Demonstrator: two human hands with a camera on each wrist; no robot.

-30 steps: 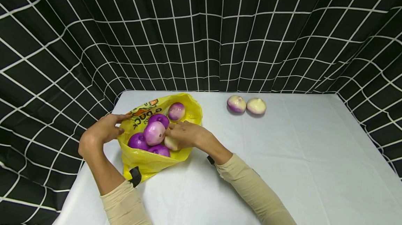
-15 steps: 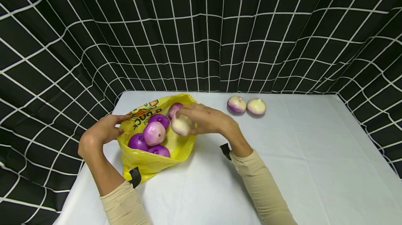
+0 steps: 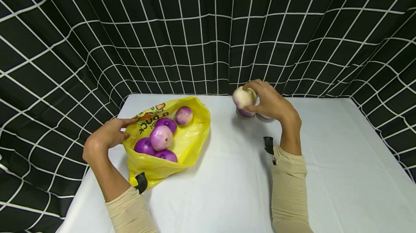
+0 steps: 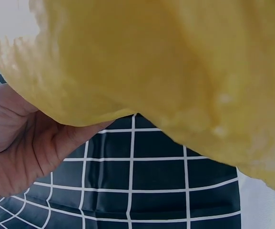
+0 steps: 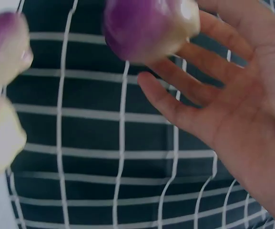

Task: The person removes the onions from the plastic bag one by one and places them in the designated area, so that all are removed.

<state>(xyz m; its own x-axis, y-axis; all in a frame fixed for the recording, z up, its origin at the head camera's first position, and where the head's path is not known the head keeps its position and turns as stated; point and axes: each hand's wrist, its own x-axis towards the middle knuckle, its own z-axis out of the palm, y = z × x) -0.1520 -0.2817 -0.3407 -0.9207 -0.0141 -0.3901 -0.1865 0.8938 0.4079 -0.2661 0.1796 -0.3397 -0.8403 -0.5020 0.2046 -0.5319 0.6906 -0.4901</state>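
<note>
gripping a glossy, cream-to-purple onion [image 3: 242,97] in right hand [image 3: 273,102], a yellow bag [image 3: 152,168] in left hand [image 3: 108,134]

The right hand [image 3: 274,103] and the purple-and-white bulb [image 3: 242,98] it grips now hang clear of the yellow bag [image 3: 197,150], at its two o'clock, partly hiding two other bulbs [image 3: 245,112].

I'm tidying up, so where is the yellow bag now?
In the head view, the yellow bag is on the left side of the table, with the left hand at its rim.
</note>
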